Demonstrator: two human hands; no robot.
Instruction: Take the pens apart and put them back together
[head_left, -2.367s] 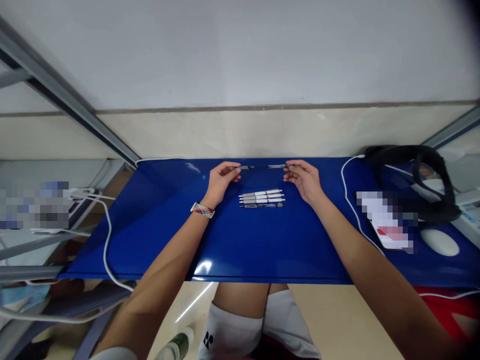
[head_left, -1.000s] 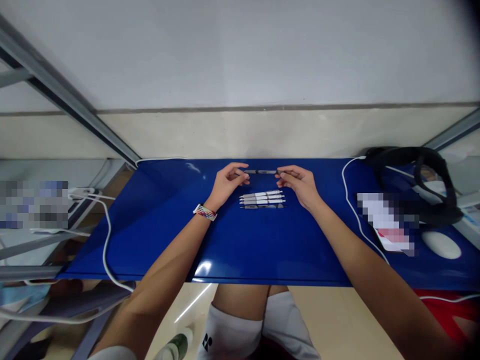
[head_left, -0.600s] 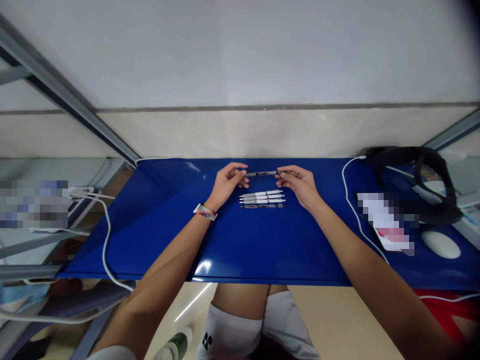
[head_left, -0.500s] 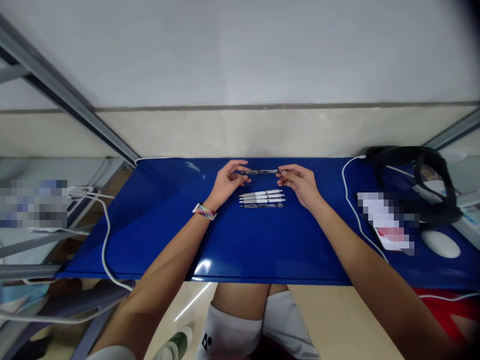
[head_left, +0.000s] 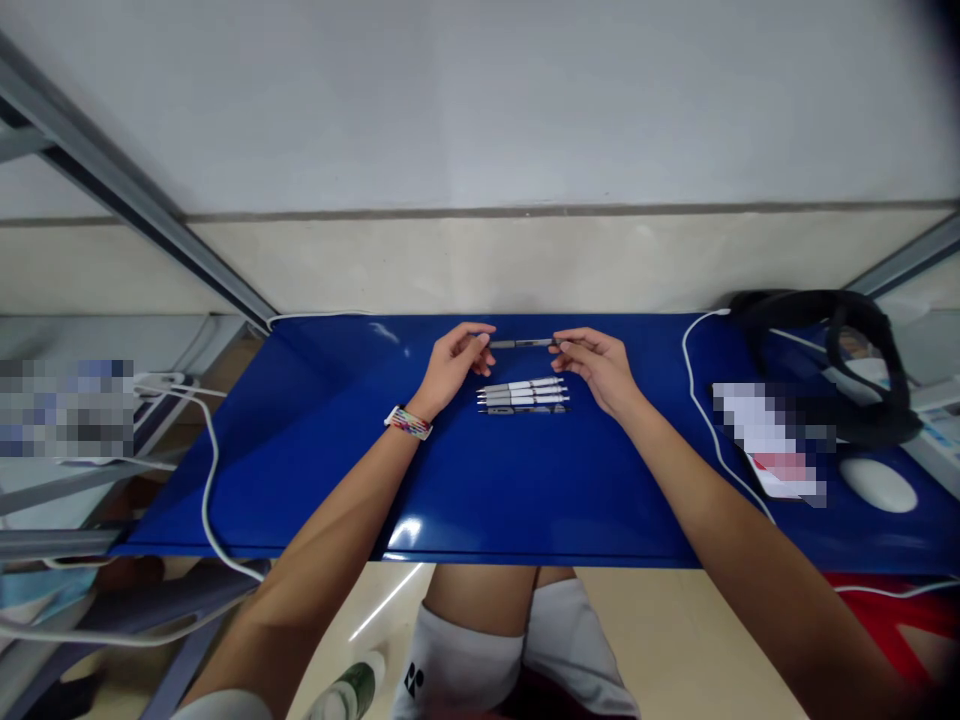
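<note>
A dark grey pen (head_left: pixel 521 344) lies level between my two hands, near the back of the blue desk. My left hand (head_left: pixel 455 358) pinches its left end between thumb and fingers. At its other end the fingertips of my right hand (head_left: pixel 596 362) are closed on it. Just below, on the desk, several pens rest side by side: white-and-grey pens (head_left: pixel 525 392) in a small stack of rows and one dark pen (head_left: pixel 521 410) nearest me. Neither hand touches that row. A patterned band (head_left: pixel 409 422) circles my left wrist.
The blue desk (head_left: pixel 300 450) ends at a pale wall. On the right lie a black strap-like headset (head_left: pixel 892 360), a blurred-out phone-like item (head_left: pixel 772 440), a white mouse (head_left: pixel 877 484) and a white cable (head_left: pixel 701 400). Another cable (head_left: pixel 214 470) hangs at the left edge.
My left thumb and fingers have shifted on the pen's left end, and the pen has turned slightly about its length. The row of pens stays put.
</note>
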